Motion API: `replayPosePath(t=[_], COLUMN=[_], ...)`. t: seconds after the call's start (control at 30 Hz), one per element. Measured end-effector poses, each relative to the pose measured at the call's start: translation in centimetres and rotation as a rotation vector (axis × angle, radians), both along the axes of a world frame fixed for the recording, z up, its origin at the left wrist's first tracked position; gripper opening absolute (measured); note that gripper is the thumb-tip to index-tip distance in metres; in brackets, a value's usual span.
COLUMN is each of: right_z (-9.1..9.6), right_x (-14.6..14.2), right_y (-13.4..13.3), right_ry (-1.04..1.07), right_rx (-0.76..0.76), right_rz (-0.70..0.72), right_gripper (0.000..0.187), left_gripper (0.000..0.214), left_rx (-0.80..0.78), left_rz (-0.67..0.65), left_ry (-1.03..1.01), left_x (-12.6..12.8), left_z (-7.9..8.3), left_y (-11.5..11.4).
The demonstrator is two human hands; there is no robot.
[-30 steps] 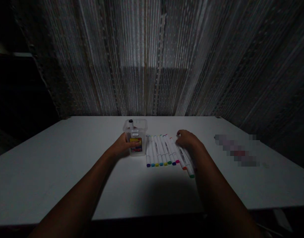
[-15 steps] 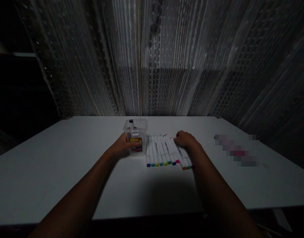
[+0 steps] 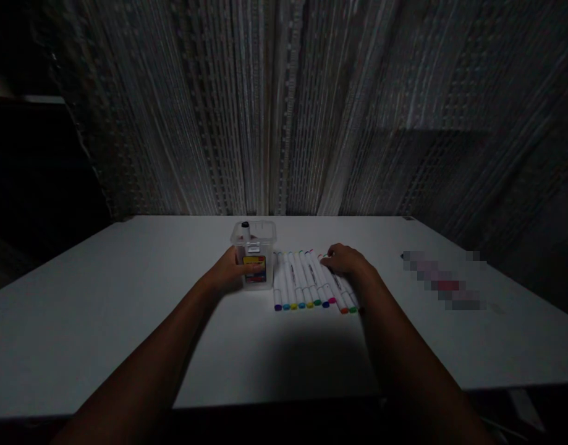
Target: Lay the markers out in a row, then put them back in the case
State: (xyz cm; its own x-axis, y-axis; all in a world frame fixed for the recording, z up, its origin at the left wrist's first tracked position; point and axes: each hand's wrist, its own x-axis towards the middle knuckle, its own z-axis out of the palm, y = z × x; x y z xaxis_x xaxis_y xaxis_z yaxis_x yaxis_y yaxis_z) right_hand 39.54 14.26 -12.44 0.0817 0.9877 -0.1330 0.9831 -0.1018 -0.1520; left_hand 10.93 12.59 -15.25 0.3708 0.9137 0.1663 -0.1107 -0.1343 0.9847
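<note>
A clear plastic box (image 3: 265,272) with a yellow, red and blue label stands upright on the table, its top uncovered. My left hand (image 3: 228,270) is wrapped round its left side, thumb across the label. One black-capped marker (image 3: 245,232) stands inside, above the rim. To the right of the box lies a row of white markers (image 3: 293,281) with coloured ends, side by side. My right hand (image 3: 345,259) is over the right end of the row, fingers bent down and closed at the far ends of a marker (image 3: 338,287) or two; the fingertips are partly hidden.
The white table (image 3: 126,309) reaches to a grey string curtain (image 3: 284,123) at its far edge. A pixel-blurred object (image 3: 444,284) lies on the right side of the table. The room is dim.
My right hand has shifted slightly left over the markers, its fingers still bent on them. The left hand and the box stay in place.
</note>
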Motion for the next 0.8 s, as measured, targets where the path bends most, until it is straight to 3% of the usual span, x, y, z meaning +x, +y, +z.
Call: replayPosePath(t=[0.8], right_z=[-0.73], right_x=[0.12], right_y=[0.57], right_ry=[-0.036], right_rx=[0.054], right_rz=[-0.058], right_gripper=[0.035], left_gripper=[0.047], left_rx=[0.047], left_rz=[0.018], left_ry=[0.043], left_x=[-0.17], left_z=[0.09], left_y=[0.04])
